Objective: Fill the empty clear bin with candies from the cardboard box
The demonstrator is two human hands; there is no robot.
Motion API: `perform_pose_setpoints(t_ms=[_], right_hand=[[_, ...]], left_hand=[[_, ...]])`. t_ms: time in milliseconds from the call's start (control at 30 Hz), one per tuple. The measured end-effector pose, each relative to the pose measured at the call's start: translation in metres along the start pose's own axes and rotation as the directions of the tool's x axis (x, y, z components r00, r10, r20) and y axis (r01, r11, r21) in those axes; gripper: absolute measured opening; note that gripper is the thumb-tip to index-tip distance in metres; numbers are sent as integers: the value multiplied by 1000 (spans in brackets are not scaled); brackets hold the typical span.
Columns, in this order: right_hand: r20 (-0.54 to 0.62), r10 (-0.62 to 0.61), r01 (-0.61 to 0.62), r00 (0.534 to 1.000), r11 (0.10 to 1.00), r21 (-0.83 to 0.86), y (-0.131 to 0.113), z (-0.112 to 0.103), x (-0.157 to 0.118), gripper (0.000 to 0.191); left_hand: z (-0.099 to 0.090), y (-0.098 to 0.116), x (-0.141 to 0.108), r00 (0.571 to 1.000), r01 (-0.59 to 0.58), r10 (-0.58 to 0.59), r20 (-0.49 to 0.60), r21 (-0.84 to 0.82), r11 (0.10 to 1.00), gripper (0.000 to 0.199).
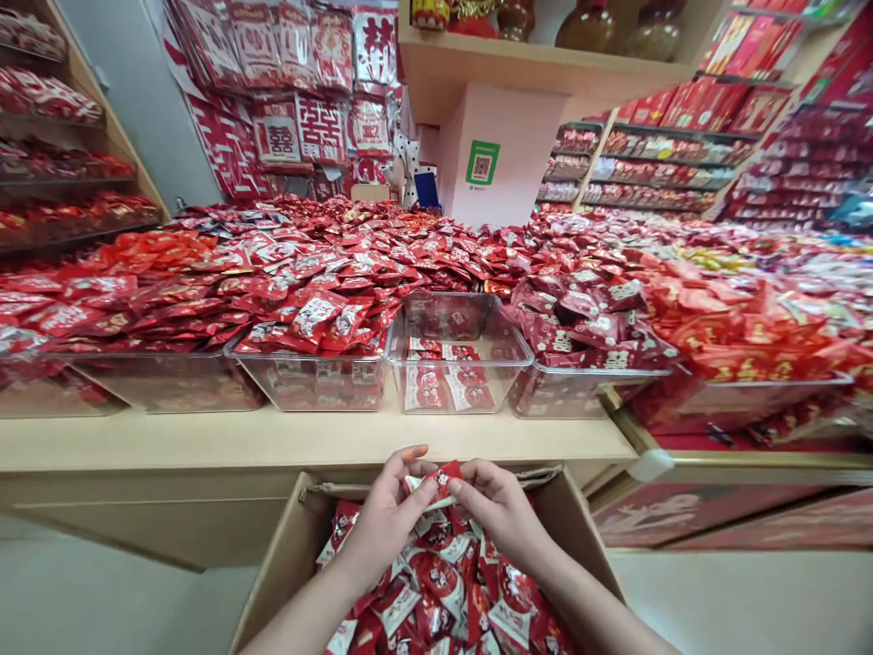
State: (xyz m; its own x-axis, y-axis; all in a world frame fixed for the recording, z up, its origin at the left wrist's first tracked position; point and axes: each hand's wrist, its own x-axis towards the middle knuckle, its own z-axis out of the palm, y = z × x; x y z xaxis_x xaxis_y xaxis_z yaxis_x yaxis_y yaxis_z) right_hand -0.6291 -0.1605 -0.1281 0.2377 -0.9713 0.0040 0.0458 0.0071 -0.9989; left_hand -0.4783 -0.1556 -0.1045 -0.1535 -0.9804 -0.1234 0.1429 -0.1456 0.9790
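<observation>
Between my two hands is a small red-and-white candy packet [445,482], pinched at either end. My left hand [392,500] grips its left side, with the index finger raised off it. On the right side, the thumb and fingers of my right hand [497,502] close on the wrapper. Both hands are above an open cardboard box [593,537] full of similar red-and-white packets [436,582]. Just beyond, on the counter, stands a clear plastic bin [508,382] with a few flat packets [450,387] lying in rows at its bottom.
Neighbouring clear bins are heaped with red packets [314,318], maroon packets [593,318] and orange-red packets [750,327]. The pale counter edge [327,441] runs behind the box. A wooden shelf [491,68] overhangs a pillar bearing a QR code sign [483,164].
</observation>
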Motion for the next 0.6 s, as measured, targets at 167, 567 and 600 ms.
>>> perform_pose_setpoints(t_ms=[167,567,600], right_hand=[[7,73,-73,997,988,135,-5,-7,2,31],[-44,-3,7,999,994,107,-4,-8,1,30],[-42,-13,17,999,995,94,-4,-8,0,29]], left_hand=[[0,-4,2,993,111,-113,-23,-87,990,28],[-4,-1,10,984,126,-121,130,-25,992,39],[-4,-1,10,985,119,-116,125,-15,993,38]])
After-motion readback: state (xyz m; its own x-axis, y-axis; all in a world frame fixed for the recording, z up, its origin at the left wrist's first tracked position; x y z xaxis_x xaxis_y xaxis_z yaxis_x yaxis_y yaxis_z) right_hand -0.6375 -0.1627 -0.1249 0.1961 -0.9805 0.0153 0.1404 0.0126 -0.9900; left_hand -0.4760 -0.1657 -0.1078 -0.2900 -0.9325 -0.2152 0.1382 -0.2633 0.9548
